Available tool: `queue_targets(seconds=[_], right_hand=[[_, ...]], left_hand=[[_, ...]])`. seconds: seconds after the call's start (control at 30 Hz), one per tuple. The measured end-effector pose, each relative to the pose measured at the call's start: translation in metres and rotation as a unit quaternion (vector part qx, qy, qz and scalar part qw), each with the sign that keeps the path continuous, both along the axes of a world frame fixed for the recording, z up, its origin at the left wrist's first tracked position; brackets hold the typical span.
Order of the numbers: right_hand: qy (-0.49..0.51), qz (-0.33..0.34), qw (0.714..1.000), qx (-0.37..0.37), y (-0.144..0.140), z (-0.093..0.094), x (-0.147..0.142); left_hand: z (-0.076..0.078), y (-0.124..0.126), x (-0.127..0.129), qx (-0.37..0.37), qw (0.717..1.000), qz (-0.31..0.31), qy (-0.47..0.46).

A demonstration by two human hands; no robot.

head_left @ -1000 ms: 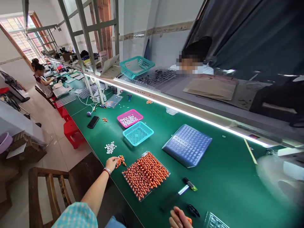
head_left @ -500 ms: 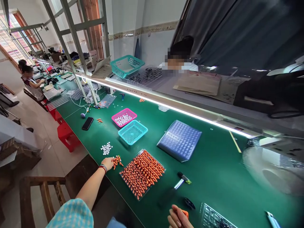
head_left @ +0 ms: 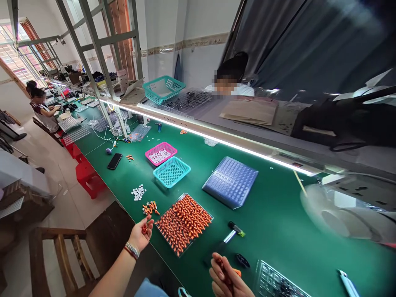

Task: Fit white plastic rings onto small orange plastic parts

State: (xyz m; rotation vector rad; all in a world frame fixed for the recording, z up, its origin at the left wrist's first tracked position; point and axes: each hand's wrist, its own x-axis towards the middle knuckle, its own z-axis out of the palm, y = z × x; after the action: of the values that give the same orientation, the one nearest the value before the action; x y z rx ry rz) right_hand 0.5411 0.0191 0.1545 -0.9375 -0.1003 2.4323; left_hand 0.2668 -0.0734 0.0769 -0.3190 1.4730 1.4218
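orange pieces pinched in raised, palm-up left hand.

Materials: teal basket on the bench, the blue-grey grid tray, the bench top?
Teal basket: moulded plastic, matte, open mesh walls. Grid tray: thin, probably vacuum-formed plastic, glossy highlights on its cells. Bench top: green mat, likely rubber or vinyl, with a soft sheen.

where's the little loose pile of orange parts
In the head view, the loose orange parts lie on the green table, just left of the tray of orange parts, beyond the left hand.
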Motion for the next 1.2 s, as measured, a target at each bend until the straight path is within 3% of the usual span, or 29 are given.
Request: queue_targets(seconds=[0.13, 0.3, 0.53, 0.73, 0.93, 1.2], right_hand=[[0.026, 0.015, 1.000, -0.010, 0.000, 0.007, -0.006], [0.065, 0.056, 0.995, -0.041, 0.003, 0.007, -0.013], [0.121, 0.103, 0.985, -0.072, -0.002, 0.014, -0.029], [0.132, 0.084, 0.984, -0.085, -0.013, 0.030, -0.029], [0.104, 0.048, 0.991, -0.072, -0.031, 0.038, -0.018], [0.004, 0.111, 0.994, 0.004, -0.041, 0.042, -0.016]], left_hand=[[0.009, -0.022, 0.037, 0.033, 0.992, 0.061, -0.107], [0.030, -0.037, 0.070, 0.088, 0.972, 0.087, -0.198], [0.072, -0.039, 0.105, 0.219, 0.938, 0.047, -0.265], [0.097, -0.031, 0.111, 0.309, 0.907, 0.010, -0.287], [0.104, -0.025, 0.117, 0.338, 0.893, -0.008, -0.297], [0.105, -0.015, 0.131, 0.324, 0.893, -0.040, -0.311]])
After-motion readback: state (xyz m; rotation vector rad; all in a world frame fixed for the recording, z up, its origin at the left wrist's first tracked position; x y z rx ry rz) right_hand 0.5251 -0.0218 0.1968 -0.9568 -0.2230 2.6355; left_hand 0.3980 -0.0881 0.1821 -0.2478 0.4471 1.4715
